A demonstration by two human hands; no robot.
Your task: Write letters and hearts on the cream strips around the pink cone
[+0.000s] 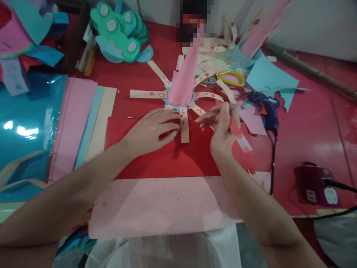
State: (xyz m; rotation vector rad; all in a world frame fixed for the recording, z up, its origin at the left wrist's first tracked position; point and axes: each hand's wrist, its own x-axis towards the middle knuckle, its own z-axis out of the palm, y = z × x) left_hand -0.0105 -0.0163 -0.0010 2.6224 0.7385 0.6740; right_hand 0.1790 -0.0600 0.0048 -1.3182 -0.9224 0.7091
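Observation:
A pink paper cone (pixel 184 78) stands on a scalloped light-blue base, with several cream paper strips (pixel 147 94) fanned out around it, marked with red letters and hearts. My left hand (pixel 154 128) is palm down over the red sheet (pixel 164 160), fingers outstretched. Its fingertips lie beside the front strip (pixel 184 128); whether they touch it I cannot tell. To the right, my right hand (pixel 223 128) is turned sideways with the thumb raised apart from the fingers, close to the right-hand strips. Nothing shows in its grasp.
A blue glue gun (pixel 264 106) with a black cord lies at right, near yellow-handled scissors (pixel 230 79) and a light-blue sheet (pixel 272 76). A purple power socket (pixel 320 184) sits farther right. Green foam cut-outs (pixel 119 31) are at the back; coloured sheets (pixel 69 119) lie left.

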